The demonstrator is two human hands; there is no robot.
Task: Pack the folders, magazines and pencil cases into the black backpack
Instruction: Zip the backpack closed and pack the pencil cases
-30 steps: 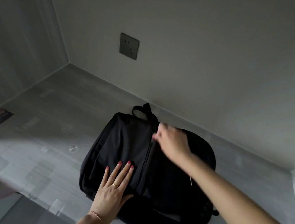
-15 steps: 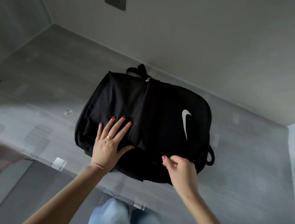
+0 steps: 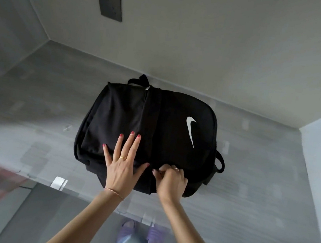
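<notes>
A black fabric backpack (image 3: 150, 132) lying on the grey counter (image 3: 247, 191) is pressed flat-fingered by the left hand (image 3: 123, 165) while something at its near edge, likely the zipper pull, is pinched by the right hand (image 3: 171, 179), where fabric could snag.

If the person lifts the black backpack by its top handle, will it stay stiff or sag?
The black backpack is probably floppy: its cloth creases beside the left hand lying flat on it. It looks bulging, so it may feel rather heavy and hang long from the top handle. Lying flat, it should not roll.
</notes>
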